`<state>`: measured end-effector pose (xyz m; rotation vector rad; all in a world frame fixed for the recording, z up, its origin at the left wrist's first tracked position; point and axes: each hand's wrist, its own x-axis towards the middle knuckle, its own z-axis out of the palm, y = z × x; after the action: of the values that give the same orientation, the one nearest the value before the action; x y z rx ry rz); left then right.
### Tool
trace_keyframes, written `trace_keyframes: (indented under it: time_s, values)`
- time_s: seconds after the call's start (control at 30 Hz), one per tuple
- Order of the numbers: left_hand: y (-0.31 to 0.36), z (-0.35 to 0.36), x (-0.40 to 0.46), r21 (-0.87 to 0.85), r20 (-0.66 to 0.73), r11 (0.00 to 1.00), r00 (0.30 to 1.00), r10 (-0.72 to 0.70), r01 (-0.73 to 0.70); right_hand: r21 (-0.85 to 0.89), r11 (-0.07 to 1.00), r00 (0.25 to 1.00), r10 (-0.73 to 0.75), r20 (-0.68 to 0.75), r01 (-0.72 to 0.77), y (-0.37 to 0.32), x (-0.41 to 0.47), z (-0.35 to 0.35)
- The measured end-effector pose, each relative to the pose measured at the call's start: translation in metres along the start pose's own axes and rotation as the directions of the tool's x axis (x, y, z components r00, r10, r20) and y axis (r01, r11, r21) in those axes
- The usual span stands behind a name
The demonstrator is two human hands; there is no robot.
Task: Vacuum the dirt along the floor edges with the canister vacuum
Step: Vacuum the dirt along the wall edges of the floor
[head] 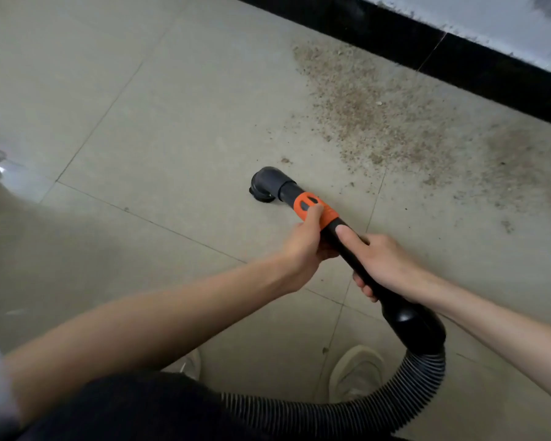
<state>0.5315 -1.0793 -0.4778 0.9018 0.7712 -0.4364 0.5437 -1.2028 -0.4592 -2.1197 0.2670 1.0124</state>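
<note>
1. Tiled floor (115, 90): pale tiles with thin grout lines.
2. Left hand (303, 246): fingers curled round the vacuum wand (347, 243), thumb lying on its orange collar (315, 210).
3. Nozzle (268, 184): black angled head at the wand's far end, resting on the floor, apart from the dirt.
4. Right hand (382, 265): grips the black wand just behind the left hand, thumb along the top.
5. Ribbed hose (347, 412): curves from the wand's rear end past a pale shoe (357, 370).
6. Dirt (379, 122): brown grit spread over the floor beside the black baseboard (458, 62).
</note>
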Motion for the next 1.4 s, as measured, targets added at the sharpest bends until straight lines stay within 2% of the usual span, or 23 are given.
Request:
trace_keyframes:
  time_s: [0.1, 0.17, 0.27, 0.37, 0.43, 0.5, 0.6, 0.67, 0.77, 0.83, 0.87, 0.97, 1.07, 1.27, 1.4]
  values:
    - [0.022, 0.006, 0.017, 0.041, -0.035, 0.998, 0.998, 0.056, -0.055, 0.045, 0.998, 0.996, -0.046, -0.08, 0.05, -0.014, 0.02, 0.004]
    - [0.04, 0.001, 0.027, 0.041, -0.096, 0.994, 0.99, 0.108, -0.104, 0.071, 0.993, 0.994, -0.09, -0.066, 0.094, -0.031, 0.034, 0.01]
    - [0.045, -0.019, 0.024, 0.013, -0.198, 0.989, 0.97, 0.144, -0.145, 0.115, 0.988, 0.989, -0.112, 0.099, 0.101, -0.046, 0.043, 0.026]
    - [0.027, -0.04, 0.01, 0.056, -0.191, 0.993, 0.975, 0.116, -0.107, 0.051, 0.995, 0.972, -0.098, 0.213, 0.089, -0.036, 0.038, 0.036]
    - [0.029, -0.042, 0.009, 0.078, -0.163, 0.994, 0.983, 0.088, -0.076, 0.034, 0.994, 0.979, -0.108, 0.176, 0.103, -0.033, 0.037, 0.032]
    - [0.043, -0.038, 0.015, 0.136, -0.164, 0.989, 0.983, 0.078, -0.056, 0.056, 0.988, 0.988, -0.145, 0.062, 0.141, -0.039, 0.046, 0.023]
    - [0.061, -0.029, 0.029, 0.287, -0.143, 0.953, 0.979, 0.147, -0.101, 0.157, 0.973, 0.984, -0.154, -0.094, 0.167, -0.064, 0.069, 0.008]
    - [0.068, -0.025, 0.038, 0.332, -0.154, 0.935, 0.971, 0.182, -0.122, 0.177, 0.969, 0.982, -0.152, -0.113, 0.171, -0.079, 0.08, 0.006]
    - [0.086, -0.024, 0.047, 0.202, -0.208, 0.963, 0.953, 0.219, -0.177, 0.157, 0.975, 0.987, -0.161, 0.005, 0.158, -0.087, 0.082, 0.018]
    - [0.092, -0.029, 0.049, 0.066, -0.224, 0.983, 0.957, 0.184, -0.173, 0.114, 0.98, 0.982, -0.173, 0.07, 0.165, -0.08, 0.077, 0.03]
    - [0.091, -0.032, 0.049, 0.061, -0.225, 0.985, 0.959, 0.173, -0.163, 0.089, 0.982, 0.982, -0.175, 0.067, 0.169, -0.075, 0.075, 0.034]
    - [0.079, -0.036, 0.052, 0.159, -0.164, 0.98, 0.976, 0.143, -0.117, 0.062, 0.985, 0.987, -0.162, -0.024, 0.163, -0.058, 0.069, 0.039]
    - [0.07, -0.03, 0.051, 0.175, -0.108, 0.98, 0.987, 0.116, -0.096, 0.059, 0.989, 0.987, -0.133, -0.088, 0.138, -0.046, 0.062, 0.036]
    - [0.031, -0.016, 0.033, 0.185, -0.051, 0.982, 0.997, 0.053, -0.043, 0.144, 0.989, 0.999, -0.041, -0.007, 0.041, -0.01, 0.031, 0.026]
    - [0.018, -0.004, 0.029, 0.179, 0.036, 0.984, 0.999, 0.013, -0.019, 0.184, 0.983, 0.998, -0.01, -0.055, 0.02, 0.009, 0.013, 0.017]
